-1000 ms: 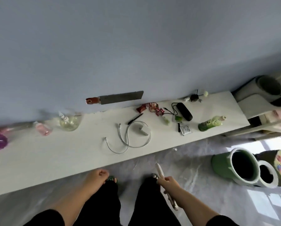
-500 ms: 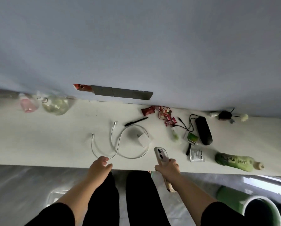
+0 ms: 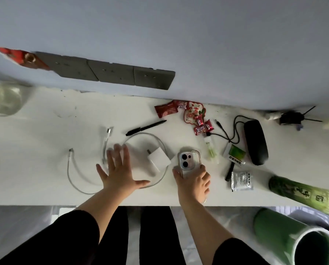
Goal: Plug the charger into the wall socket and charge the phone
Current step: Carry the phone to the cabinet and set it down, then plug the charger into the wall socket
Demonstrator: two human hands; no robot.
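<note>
Head view, step in hand: judged from the layout, this is the opening reach. Nothing is plugged in, and the white square charger block point(image 3: 158, 158) lies loose on the white tabletop point(image 3: 35, 169).
Left hand: the left hand point(image 3: 119, 172) hangs just above the table with fingers and thumb spread wide apart, holding nothing. It is over the thin white cable point(image 3: 77, 179) and just left of the charger block.
Right hand: the right hand point(image 3: 193, 181) is closed round the lower half of the silver phone in a clear case point(image 3: 188, 161), camera side up. The phone's top end points toward the wall, close beside the charger block.
Charger's look: a flat-sided white cube with its prongs at the far-left end. The cable loops in a ring around it, both plug ends lying free to the left.
Socket: the row of dark grey wall sockets point(image 3: 112, 72) sits on the pale wall point(image 3: 198, 35) just above the table's back edge, all of them free.
Next move calls for: probably closing the left fingers on the block, lifting it clear of the loop and turning the prongs to the wall. The phone likely needs setting down so one cable end can be fitted.
</note>
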